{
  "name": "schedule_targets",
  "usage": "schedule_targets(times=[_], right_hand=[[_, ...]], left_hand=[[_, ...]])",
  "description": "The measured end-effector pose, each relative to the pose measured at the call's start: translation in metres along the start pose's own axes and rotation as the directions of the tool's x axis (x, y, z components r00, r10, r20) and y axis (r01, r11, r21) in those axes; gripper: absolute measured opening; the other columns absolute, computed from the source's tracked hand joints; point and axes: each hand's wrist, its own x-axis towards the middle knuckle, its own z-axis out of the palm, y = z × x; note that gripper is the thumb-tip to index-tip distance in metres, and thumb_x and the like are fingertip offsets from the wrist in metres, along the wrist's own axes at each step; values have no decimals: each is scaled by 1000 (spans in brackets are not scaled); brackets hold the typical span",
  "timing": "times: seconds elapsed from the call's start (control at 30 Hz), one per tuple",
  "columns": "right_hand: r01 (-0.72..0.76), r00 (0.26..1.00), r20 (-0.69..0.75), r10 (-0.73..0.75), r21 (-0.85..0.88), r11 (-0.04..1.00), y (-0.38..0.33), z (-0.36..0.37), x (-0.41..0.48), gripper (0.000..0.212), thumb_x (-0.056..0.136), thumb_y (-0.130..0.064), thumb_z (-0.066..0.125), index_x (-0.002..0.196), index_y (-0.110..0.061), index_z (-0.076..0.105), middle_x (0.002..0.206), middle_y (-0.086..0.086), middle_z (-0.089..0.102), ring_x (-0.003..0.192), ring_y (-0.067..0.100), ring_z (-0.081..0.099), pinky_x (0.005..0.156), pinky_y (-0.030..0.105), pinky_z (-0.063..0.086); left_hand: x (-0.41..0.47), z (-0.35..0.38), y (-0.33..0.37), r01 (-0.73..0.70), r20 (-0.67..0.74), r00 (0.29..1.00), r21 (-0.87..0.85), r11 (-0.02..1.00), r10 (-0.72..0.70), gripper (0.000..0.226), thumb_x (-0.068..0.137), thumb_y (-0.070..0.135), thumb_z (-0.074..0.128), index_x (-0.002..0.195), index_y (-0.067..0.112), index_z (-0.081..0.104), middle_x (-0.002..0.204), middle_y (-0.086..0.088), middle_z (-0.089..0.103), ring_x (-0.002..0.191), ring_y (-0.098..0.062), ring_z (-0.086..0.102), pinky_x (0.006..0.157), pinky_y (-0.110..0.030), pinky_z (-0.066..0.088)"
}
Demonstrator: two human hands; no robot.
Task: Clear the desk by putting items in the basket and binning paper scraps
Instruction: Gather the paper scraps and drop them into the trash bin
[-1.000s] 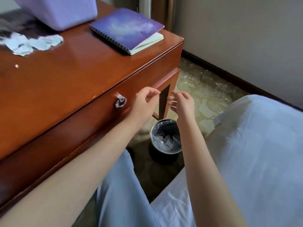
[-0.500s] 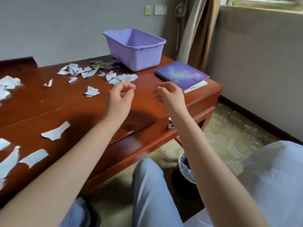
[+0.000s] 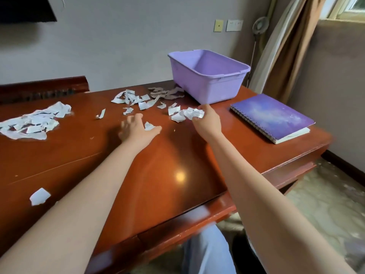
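Both arms reach out over the polished reddish wooden bench (image 3: 177,155). The right hand (image 3: 207,121) has its grip closed on a crumpled wad of paper scraps (image 3: 192,113), which sits near the far edge, just in front of the purple plastic basket (image 3: 209,76). A few more torn bits lie touching the wad on its left side. The left hand (image 3: 138,129) lies low over the bench with fingers spread wide, palm down, and one small paper scrap (image 3: 148,125) shows between thumb and forefinger; whether it is pinched or only lying under the hand, I cannot tell.

The basket stands at the far right corner of the bench, its opening up, with nothing visible inside it. A purple spiral notebook (image 3: 270,117) lies flat at the right edge, closed, well apart from both hands and just beside the basket. A scatter of torn paper pieces (image 3: 138,99) spreads along the far edge from the basket's left wall toward the middle. A larger heap of scraps (image 3: 33,121) lies by the left edge, and a single white scrap (image 3: 39,196) sits alone near the front left. Nothing stands between the right hand and the basket. Beyond the right edge hangs a brown curtain (image 3: 286,56), above patterned carpet (image 3: 325,204).
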Motion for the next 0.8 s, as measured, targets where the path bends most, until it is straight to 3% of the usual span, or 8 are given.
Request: schedule_targets(times=[0.13, 0.3, 0.4, 0.63, 0.8], right_hand=[[70, 997, 52, -62, -153, 986, 4, 17, 32, 62, 87, -23, 57, 143, -8, 36, 144, 10, 43, 133, 26, 39, 108, 35, 33], [160, 973, 213, -93, -326, 932, 5, 30, 56, 77, 87, -48, 53, 149, -13, 23, 153, 6, 30, 143, 22, 23, 116, 44, 14], [205, 953, 287, -94, -388, 899, 7, 34, 57, 77, 85, -58, 50, 146, -15, 29, 150, 4, 37, 141, 22, 29, 114, 46, 17], [199, 930, 355, -96, -265, 944, 2, 31, 41, 76, 86, -61, 49, 146, -18, 32, 148, 4, 42, 138, 21, 35, 116, 44, 17], [178, 964, 250, -91, -352, 919, -5, 39, 37, 79, 77, -68, 56, 137, -19, 44, 139, 5, 49, 130, 26, 41, 109, 43, 28]], left_hand=[[17, 17, 1, -102, 48, 994, 152, 983, 96, 95, 74, 74, 51, 147, 22, 19, 154, -6, 21, 141, -28, 18, 109, -48, 24], [19, 26, -1, -149, 47, 989, 255, 955, 142, 98, 73, 81, 39, 148, 23, 17, 154, -3, 23, 141, -25, 19, 109, -47, 20], [21, 27, -1, -155, 38, 988, 262, 952, 150, 91, 77, 78, 39, 148, 25, 20, 154, -1, 25, 141, -25, 21, 110, -47, 21], [20, 25, -2, -157, -6, 987, 215, 964, 162, 75, 82, 67, 46, 143, 26, 32, 150, 1, 34, 138, -24, 28, 108, -46, 25], [22, 27, -2, -140, -32, 988, 191, 972, 149, 63, 87, 58, 47, 141, 26, 36, 147, -1, 38, 134, -24, 32, 106, -44, 29]])
